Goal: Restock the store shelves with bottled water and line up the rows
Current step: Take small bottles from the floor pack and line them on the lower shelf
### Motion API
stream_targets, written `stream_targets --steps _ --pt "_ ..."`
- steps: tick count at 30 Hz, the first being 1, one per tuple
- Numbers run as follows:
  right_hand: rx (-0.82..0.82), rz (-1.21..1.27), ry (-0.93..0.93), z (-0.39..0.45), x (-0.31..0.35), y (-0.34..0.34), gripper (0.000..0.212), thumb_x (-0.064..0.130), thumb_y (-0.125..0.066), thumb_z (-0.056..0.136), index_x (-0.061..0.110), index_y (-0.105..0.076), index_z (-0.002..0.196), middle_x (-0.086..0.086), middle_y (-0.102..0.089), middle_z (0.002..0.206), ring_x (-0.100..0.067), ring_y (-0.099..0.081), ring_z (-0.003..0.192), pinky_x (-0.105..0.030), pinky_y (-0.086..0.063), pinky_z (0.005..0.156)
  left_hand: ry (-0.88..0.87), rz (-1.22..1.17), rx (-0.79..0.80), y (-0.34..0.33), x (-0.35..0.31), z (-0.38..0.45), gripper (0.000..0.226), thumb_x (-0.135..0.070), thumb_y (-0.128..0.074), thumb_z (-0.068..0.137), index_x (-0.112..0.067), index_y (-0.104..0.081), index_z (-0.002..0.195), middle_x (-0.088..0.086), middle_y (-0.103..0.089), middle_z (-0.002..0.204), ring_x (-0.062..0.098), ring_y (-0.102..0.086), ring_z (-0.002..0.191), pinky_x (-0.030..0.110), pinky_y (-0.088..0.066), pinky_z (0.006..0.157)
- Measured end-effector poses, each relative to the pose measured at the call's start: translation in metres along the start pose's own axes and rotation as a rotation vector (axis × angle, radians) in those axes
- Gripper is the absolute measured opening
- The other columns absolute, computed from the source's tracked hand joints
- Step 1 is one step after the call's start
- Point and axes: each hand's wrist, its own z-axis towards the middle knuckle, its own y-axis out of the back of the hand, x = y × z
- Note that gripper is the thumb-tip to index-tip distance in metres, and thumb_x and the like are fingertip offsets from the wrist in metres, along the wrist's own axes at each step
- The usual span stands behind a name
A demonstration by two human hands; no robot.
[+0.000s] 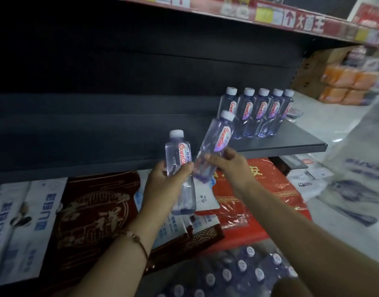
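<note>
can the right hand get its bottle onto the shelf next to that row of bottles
Probably yes. The right hand holds its bottle tilted just before the shelf, and nothing blocks the bare space left of the row.

Dim aisle, dark shelving (280,144), pale floor (334,129).

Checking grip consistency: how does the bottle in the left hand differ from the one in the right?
The left hand grips the left bottle mid-body, nearly upright. The right hand holds the right bottle near its base, tilted toward the shelved row. Both share white caps and red-lettered labels.
</note>
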Motion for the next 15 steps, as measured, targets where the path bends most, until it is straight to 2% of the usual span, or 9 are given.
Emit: stream_targets --steps 3,5,7,10,12,15 --pt "-0.089 -0.207 0.103 0.05 0.015 -0.012 0.03 0.022 -0.081 0.081 0.015 -0.068 0.107 0.003 -0.074 0.098 -0.014 -0.07 0.09 -0.027 -0.053 0.084 0.0 -0.019 -0.041 0.003 0.003 0.01 0.034 -0.057 -0.077 0.077 -0.034 -0.07 0.101 -0.011 -0.077 0.09 0.01 -0.074 0.083 0.035 -0.057 0.075" --pt "-0.155 -0.345 0.15 0.082 0.018 -0.016 0.031 0.023 -0.082 0.08 0.016 -0.068 0.107 0.005 -0.074 0.098 -0.013 -0.069 0.088 -0.029 -0.055 0.084 0.004 -0.029 -0.053 0.005 0.004 0.014 0.034 -0.058 -0.077 0.076 -0.034 -0.071 0.099 -0.012 -0.076 0.089 0.009 -0.073 0.082 0.033 -0.056 0.072" --pt "-0.178 -0.404 0.164 0.105 0.015 -0.018 0.033 0.022 -0.082 0.081 0.014 -0.068 0.111 0.003 -0.074 0.102 -0.01 -0.07 0.087 -0.03 -0.056 0.086 0.013 -0.041 -0.055 0.007 0.004 0.016 0.031 -0.056 -0.076 0.078 -0.034 -0.07 0.1 -0.014 -0.076 0.088 0.006 -0.073 0.08 0.03 -0.054 0.07" --pt "-0.219 -0.451 0.214 0.124 0.008 -0.02 0.034 0.019 -0.079 0.084 0.012 -0.066 0.114 0.005 -0.072 0.099 0.001 -0.065 0.079 -0.022 -0.056 0.077 0.011 -0.043 -0.049 0.009 0.004 0.017 0.029 -0.056 -0.075 0.08 -0.036 -0.07 0.101 -0.016 -0.075 0.088 0.002 -0.072 0.077 0.031 -0.055 0.072" --pt "-0.256 -0.505 0.253 0.132 0.005 -0.023 0.033 0.019 -0.078 0.084 0.012 -0.064 0.113 0.002 -0.071 0.101 -0.009 -0.068 0.085 -0.031 -0.057 0.086 0.012 -0.039 -0.044 0.01 0.004 0.018 0.028 -0.055 -0.074 0.081 -0.036 -0.069 0.101 -0.017 -0.075 0.087 0.0 -0.071 0.075 0.03 -0.054 0.071" --pt "-0.332 -0.561 0.249 0.143 0.001 -0.027 0.041 0.024 -0.077 0.085 0.015 -0.058 0.12 -0.002 -0.07 0.115 -0.02 -0.067 0.104 -0.041 -0.054 0.097 0.019 -0.015 -0.031 0.009 0.007 0.022 0.029 -0.056 -0.074 0.082 -0.035 -0.068 0.101 -0.017 -0.075 0.086 0.0 -0.072 0.073 0.031 -0.055 0.071"
